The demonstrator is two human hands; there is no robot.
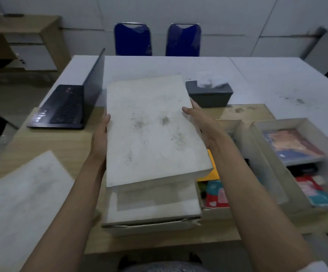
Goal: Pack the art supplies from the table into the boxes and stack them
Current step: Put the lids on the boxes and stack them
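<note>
I am holding a closed white box (pixel 151 130) between my left hand (pixel 100 138) and right hand (pixel 200 122), fingers pressing its sides, just above another closed box (pixel 155 209) on the counter (pixel 47 146). Two open boxes (pixel 296 154) with supplies are waiting uncovered, so stacking seems about half done.

Dim, soft, blurred, wide-angle edges.

Smudged white box lid (pixel 149 130), blue chairs (pixel 132 39)

Matt, smudged white cardboard lid (pixel 151 130) (dusty grey marks) over pale wood-grain table (pixel 47 146).
</note>
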